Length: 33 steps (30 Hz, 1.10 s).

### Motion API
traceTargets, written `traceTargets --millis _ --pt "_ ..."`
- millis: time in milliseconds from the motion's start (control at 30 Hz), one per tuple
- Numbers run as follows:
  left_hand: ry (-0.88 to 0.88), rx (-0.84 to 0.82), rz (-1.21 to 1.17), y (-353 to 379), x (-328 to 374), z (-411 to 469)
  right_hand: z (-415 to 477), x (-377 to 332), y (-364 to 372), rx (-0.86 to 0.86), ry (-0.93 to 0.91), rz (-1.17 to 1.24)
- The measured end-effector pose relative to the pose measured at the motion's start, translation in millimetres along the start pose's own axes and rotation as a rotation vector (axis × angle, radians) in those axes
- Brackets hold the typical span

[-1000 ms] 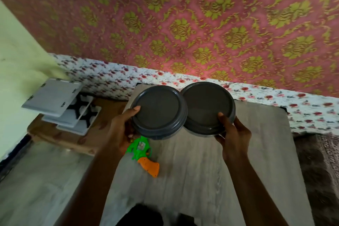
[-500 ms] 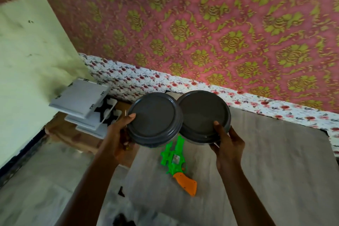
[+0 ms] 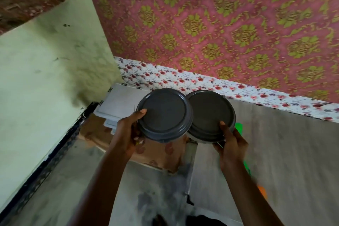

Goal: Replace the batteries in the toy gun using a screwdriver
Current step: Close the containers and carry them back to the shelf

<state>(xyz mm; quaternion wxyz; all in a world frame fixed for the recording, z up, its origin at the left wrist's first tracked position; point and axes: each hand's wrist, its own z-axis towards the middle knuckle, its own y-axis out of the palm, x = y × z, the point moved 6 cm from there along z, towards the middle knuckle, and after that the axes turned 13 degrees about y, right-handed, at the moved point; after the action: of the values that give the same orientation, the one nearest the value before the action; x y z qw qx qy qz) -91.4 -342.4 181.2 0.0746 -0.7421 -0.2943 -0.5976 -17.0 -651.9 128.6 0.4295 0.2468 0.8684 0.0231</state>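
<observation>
Two grey lidded containers, rims touching: left hand (image 3: pixel 126 132) grips one (image 3: pixel 165 115), right hand (image 3: pixel 229 143) grips the other (image 3: pixel 209 115). Toy gun (image 3: pixel 238 127) mostly hidden behind the right hand, near the table's (image 3: pixel 293 152) left edge

Soft, even daylight fills my view, brightest on the pale green wall (image 3: pixel 42 71) at left, with no hard shadows and no glare. Motion blur smears the floor (image 3: pixel 60 185) and my forearms at the bottom; the grey surface (image 3: pixel 286 152) at right is streaked. Wide-angle distortion tilts and bends the patterned wall (image 3: pixel 220 24) near the edges.
</observation>
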Motion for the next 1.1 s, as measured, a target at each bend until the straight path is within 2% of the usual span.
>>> traceTargets --millis 133,300,567,800,1000,1100 --pt "0.022 0.030 -0.029 -31.9 10.4 13.0 -3.9 21.0 32.3 -0.027 0.017 -0.026" --pt "0.008 0.148 -0.049 -60.4 8.4 26.7 7.2 35.1 61.9 -0.064 0.012 -0.037" --pt "-0.009 0.272 -0.087 -92.8 -3.6 36.0 25.7 40.3 97.1 -0.072 -0.071 -0.118" --pt "0.021 0.232 -0.102 -131.6 -4.9 57.9 20.7 58.9 129.4 -0.071 -0.058 -0.122" --pt "0.022 0.199 -0.056 -203.4 -6.7 91.0 12.2 103.9 160.9 0.030 -0.042 -0.150" --pt "-0.012 0.137 -0.035 -241.3 -4.4 108.0 -3.4 130.4 184.3 0.056 -0.028 -0.090"
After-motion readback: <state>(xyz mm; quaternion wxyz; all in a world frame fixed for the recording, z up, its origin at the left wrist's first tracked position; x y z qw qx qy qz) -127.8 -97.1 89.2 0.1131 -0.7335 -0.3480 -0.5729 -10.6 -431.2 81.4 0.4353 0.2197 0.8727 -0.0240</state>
